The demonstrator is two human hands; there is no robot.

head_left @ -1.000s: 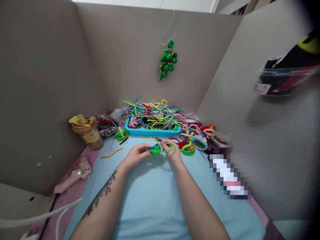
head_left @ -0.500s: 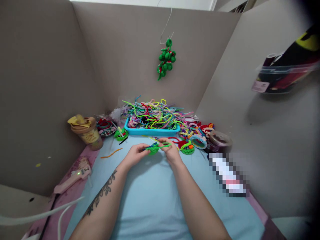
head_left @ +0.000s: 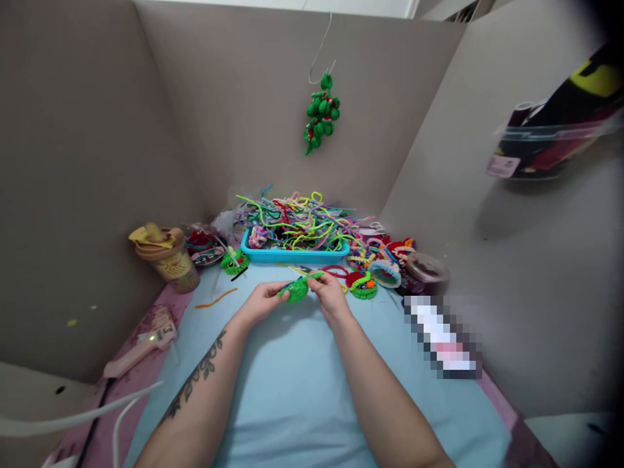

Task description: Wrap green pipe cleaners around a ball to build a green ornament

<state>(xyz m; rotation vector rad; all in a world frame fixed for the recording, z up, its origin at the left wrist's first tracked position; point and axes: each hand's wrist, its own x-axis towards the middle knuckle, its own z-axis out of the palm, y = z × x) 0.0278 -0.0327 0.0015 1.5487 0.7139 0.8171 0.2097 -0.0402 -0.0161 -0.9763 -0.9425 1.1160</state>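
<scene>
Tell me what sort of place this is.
Probably a craft corner: pipe cleaners heaped in a blue tray, what looks like a pink glue gun, and a green fuzzy piece being handled.

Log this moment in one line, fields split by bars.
left hand: holding fuzzy green piece | right hand: holding green strand | glue gun: lying at left
</scene>
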